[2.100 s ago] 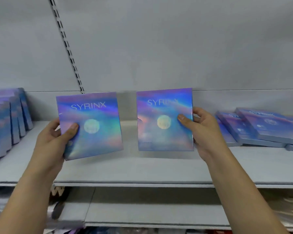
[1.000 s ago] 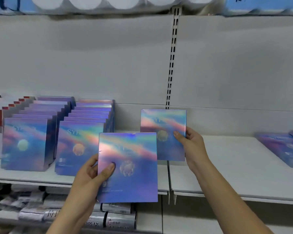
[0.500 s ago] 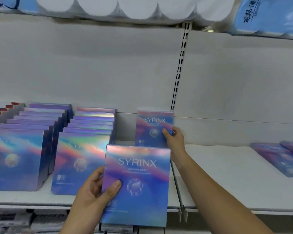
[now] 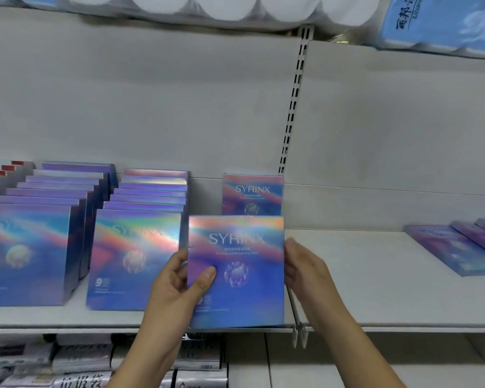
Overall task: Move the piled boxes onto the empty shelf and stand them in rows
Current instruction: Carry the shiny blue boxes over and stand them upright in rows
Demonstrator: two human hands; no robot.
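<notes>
White shelf [image 4: 375,289] spanning the frame, split by a slotted upright [image 4: 291,107]; paper rolls [image 4: 235,7] on the tier above, wrapped packs [image 4: 81,365] on the tier below. On the left part, 2 finished rows [image 4: 101,219] of holographic SYRINX boxes standing face-out, plus red-edged boxes [image 4: 3,170] at far left. Far right, flat pile [image 4: 459,247] of the same boxes lying overlapped, well apart from the rows, not yet moved. Third row just begun: 1 standing box [image 4: 252,194] upright against the back panel, nobody touching it. In front of it, held box [image 4: 235,270] upright, lower edge about level with the shelf lip; resting or hovering, cannot tell. Left hand [image 4: 177,287] clamped on its left edge, thumb on the front face, fingers hidden behind. Right hand [image 4: 305,270] loose and uncurled at the right edge, blurred; touching or just beside, cannot tell. Handling, judged: thin flat carton, likely light, stiff enough for a 1-hand pinch. Glossy film looks slippery, so pinch across an edge with thumb in front and fingers behind, not palm on the face. Corners probably dent easily; narrow base means easy tipping, so steady both side edges while seating close behind-to-front with the standing one.
</notes>
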